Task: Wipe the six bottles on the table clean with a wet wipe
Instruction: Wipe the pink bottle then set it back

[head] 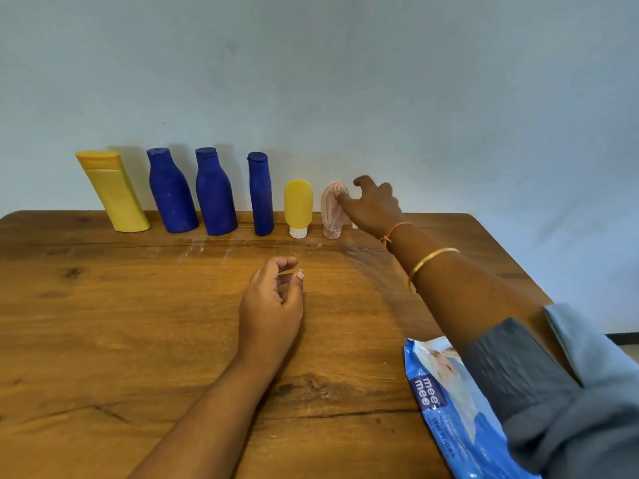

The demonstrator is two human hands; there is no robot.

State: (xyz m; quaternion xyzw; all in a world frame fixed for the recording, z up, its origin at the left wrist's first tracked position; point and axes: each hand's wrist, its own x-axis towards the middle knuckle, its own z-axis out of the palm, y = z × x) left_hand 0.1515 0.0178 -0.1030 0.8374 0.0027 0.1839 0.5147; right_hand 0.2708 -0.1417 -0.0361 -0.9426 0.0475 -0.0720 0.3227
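Several bottles stand in a row along the table's far edge: a tall yellow bottle (112, 191) at the left, three blue bottles (172, 191) (214, 193) (261, 195), a small yellow tube (298, 207) on its white cap, and a small pink striped bottle (332, 210) at the right end. My right hand (375, 205) reaches to the pink bottle, fingers spread and touching its right side. My left hand (273, 299) hovers over the middle of the table, fingers loosely curled, holding nothing. A blue wet-wipe pack (446, 406) lies at the near right, partly under my right sleeve.
The wooden table (103, 323) ends at a pale wall just behind the bottles. Faint white smears mark the wood in front of the blue bottles. The table's right edge runs diagonally past my right arm.
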